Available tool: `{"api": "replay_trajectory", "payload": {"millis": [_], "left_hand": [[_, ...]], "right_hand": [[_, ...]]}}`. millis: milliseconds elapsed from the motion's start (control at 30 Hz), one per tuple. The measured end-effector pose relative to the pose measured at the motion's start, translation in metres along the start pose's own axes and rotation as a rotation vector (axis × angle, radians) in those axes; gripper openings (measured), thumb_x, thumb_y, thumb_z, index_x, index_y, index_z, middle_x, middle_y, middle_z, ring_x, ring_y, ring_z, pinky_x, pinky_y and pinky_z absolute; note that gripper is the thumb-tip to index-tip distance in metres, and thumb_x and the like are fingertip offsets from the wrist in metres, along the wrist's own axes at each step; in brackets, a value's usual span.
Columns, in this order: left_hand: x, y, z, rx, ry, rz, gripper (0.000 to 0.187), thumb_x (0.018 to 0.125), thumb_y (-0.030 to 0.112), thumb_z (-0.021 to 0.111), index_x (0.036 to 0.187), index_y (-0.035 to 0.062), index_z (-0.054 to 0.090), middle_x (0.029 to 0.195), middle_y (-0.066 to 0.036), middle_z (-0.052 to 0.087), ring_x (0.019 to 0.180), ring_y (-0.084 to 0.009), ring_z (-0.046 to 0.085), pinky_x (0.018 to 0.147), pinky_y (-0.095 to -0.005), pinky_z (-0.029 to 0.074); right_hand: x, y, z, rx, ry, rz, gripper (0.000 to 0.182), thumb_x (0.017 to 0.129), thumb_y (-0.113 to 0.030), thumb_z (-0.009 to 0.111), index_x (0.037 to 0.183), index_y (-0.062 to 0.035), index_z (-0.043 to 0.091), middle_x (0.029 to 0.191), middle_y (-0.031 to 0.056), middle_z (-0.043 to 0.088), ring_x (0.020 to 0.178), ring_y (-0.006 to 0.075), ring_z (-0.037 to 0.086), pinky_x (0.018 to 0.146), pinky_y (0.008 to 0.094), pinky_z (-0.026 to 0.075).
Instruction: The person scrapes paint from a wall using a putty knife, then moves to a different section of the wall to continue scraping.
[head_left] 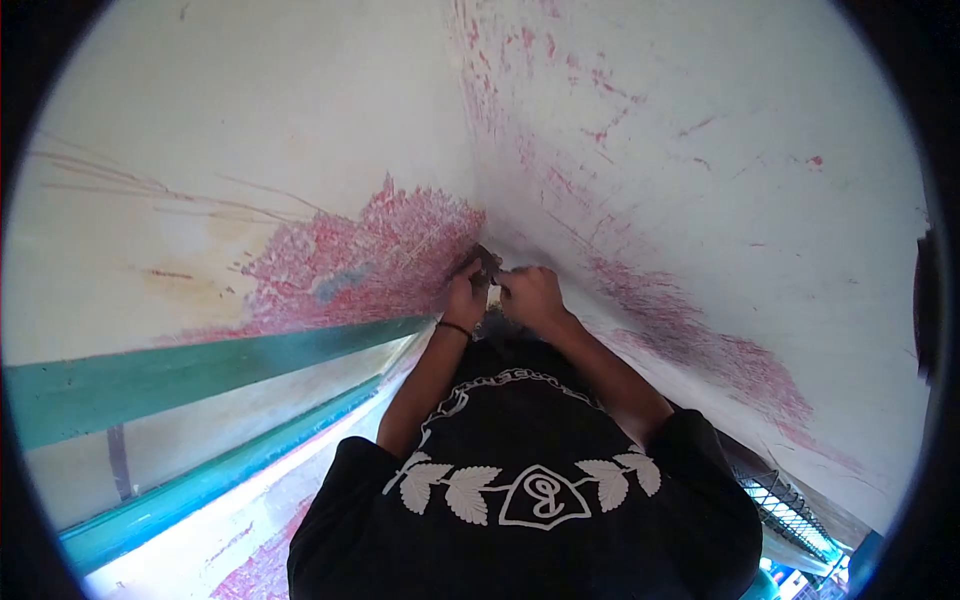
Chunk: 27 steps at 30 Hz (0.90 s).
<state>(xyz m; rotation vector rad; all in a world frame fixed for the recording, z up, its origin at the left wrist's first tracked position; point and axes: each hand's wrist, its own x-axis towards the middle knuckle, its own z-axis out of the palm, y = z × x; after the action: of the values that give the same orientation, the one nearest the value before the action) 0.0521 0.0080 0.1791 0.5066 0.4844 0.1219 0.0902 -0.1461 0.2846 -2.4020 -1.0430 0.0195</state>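
Observation:
My left hand [466, 299], with a dark band around its wrist, grips a small dark object [489, 262] low in the corner where two pale walls meet. What kind of object it is cannot be made out. Close beside it on the right, my right hand [534, 297] has its fingers curled in against the object's right side. Whatever these fingers hold, if anything, is hidden. Just left of my hands, the left wall [250, 90] carries a rough red-pink patch [370, 250] with a small blue smear.
A green rail [200, 365] runs along the left wall, with a teal pipe [220, 475] below it. Scratchy red marks [690, 315] cover part of the right wall [780, 220]. Wire mesh [785, 500] shows at lower right. My black printed shirt [540, 430] fills the lower middle.

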Motion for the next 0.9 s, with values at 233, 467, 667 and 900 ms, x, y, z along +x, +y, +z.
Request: {"api": "replay_trajectory", "payload": {"millis": [233, 467, 667, 900], "left_hand": [[-0.020, 0.005, 0.015, 0.001, 0.050, -0.093, 0.032, 0.088, 0.005, 0.059, 0.119, 0.0007, 0.054, 0.105, -0.016, 0.064, 0.100, -0.0307, 0.063, 0.090, -0.0382, 0.049], [0.003, -0.009, -0.018, -0.044, -0.041, -0.019, 0.025, 0.090, 0.006, 0.055, 0.113, -0.0015, 0.058, 0.108, -0.016, 0.064, 0.103, -0.0280, 0.062, 0.092, -0.0374, 0.049], [-0.002, 0.003, 0.009, 0.131, -0.030, 0.006, 0.029, 0.090, 0.005, 0.054, 0.118, -0.0010, 0.055, 0.109, -0.015, 0.064, 0.105, -0.0288, 0.061, 0.094, -0.0390, 0.048], [-0.002, 0.000, -0.001, 0.060, -0.047, -0.031, 0.035, 0.091, 0.009, 0.057, 0.124, -0.0007, 0.052, 0.111, -0.017, 0.063, 0.108, -0.0303, 0.061, 0.095, -0.0401, 0.047]], "right_hand": [[-0.027, -0.009, 0.002, 0.028, 0.045, 0.078, 0.018, 0.069, -0.012, 0.066, 0.086, -0.0119, 0.071, 0.076, 0.0120, 0.068, 0.066, 0.0322, 0.067, 0.061, 0.0453, 0.054], [0.006, -0.008, 0.008, -0.076, -0.046, 0.050, 0.016, 0.068, -0.013, 0.065, 0.082, -0.0105, 0.071, 0.072, 0.0141, 0.068, 0.066, 0.0339, 0.067, 0.063, 0.0470, 0.054], [0.002, -0.004, -0.008, -0.030, -0.030, 0.073, 0.018, 0.067, -0.013, 0.064, 0.084, -0.0102, 0.072, 0.074, 0.0150, 0.068, 0.067, 0.0341, 0.067, 0.065, 0.0480, 0.054], [-0.010, -0.001, 0.002, -0.010, -0.006, 0.066, 0.020, 0.069, -0.013, 0.066, 0.088, -0.0115, 0.072, 0.076, 0.0114, 0.068, 0.067, 0.0319, 0.067, 0.062, 0.0444, 0.054]]}}
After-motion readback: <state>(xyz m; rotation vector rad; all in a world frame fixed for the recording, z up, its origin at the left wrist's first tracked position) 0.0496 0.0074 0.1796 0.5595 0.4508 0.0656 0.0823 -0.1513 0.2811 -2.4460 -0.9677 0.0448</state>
